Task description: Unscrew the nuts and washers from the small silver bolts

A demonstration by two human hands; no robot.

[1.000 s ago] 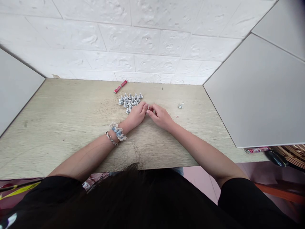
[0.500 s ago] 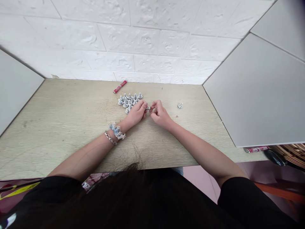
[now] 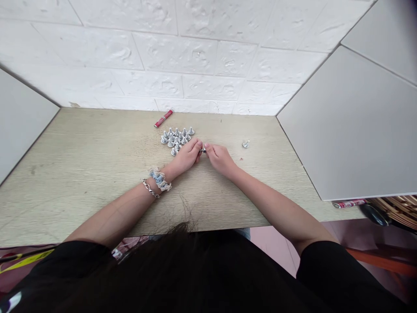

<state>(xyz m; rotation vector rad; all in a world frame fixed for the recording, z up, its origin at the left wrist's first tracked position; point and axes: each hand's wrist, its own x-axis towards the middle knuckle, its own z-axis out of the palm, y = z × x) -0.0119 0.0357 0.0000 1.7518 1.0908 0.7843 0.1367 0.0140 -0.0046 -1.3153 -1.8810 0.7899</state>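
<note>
Between my hands is a small metal bolt (image 3: 203,150), mostly covered by fingers. My left hand (image 3: 189,154) is closed on one end of it, thumb on top. My right hand (image 3: 220,157) pinches the other end with thumb and fingertips. Several silvery bolts with washers (image 3: 177,140) stand in a cluster on the table, just behind and left of my left hand. A single bolt with a washer (image 3: 245,144) lies apart, to the right of my right hand.
A red tube (image 3: 163,118) lies on the wooden table (image 3: 97,174) near the white brick wall. Grey panels (image 3: 345,130) border the table at left and right. A second red tube (image 3: 350,204) and a dark oval object (image 3: 375,214) are at the right edge.
My right hand's fingers, lifted and spread around the bolt's end before, have closed down onto it. My left hand keeps its hold in the same place.
</note>
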